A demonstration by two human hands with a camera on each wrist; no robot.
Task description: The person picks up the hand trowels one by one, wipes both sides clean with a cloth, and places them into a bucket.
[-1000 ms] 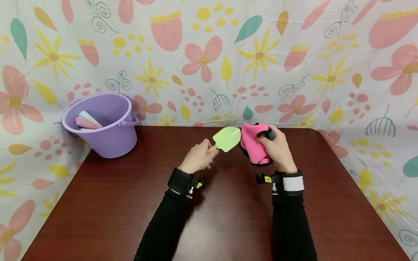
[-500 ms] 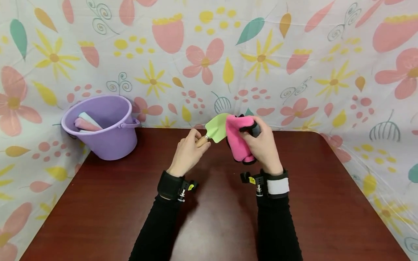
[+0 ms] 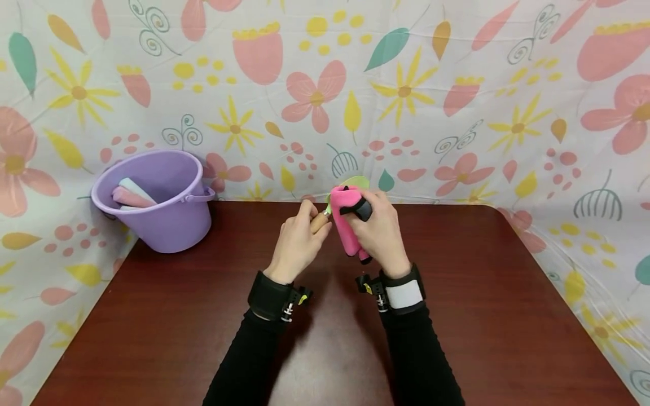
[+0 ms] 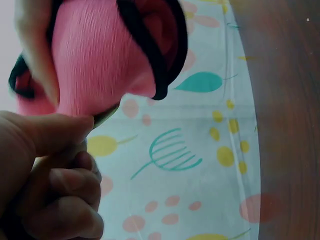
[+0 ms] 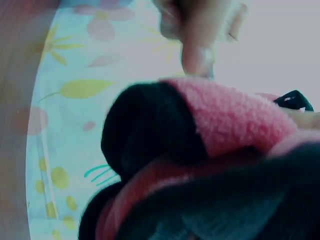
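Note:
My left hand (image 3: 297,245) grips the wooden handle of a small light-green trowel (image 3: 361,181), whose blade points up and to the right. Folded over that blade is a pink cloth (image 3: 345,225) with black edging, which my right hand (image 3: 381,231) holds from the right side. Most of the blade is hidden behind the cloth; only its upper rim shows. In the left wrist view the cloth (image 4: 95,55) lies just past the left thumb and index finger. The right wrist view is filled largely by the fuzzy cloth (image 5: 235,115), with the left fingers beyond it.
A purple bucket (image 3: 178,225) stands at the table's back left corner, with rolled pink and pale blue items (image 3: 134,194) inside. Brown tabletop (image 3: 325,349) spreads below the hands. A flower-patterned curtain (image 3: 431,129) hangs behind the table and along its sides.
My right hand has moved left with the cloth, from beside the trowel blade to over it. The blade, fully visible before, is now mostly covered. My left hand has shifted slightly left.

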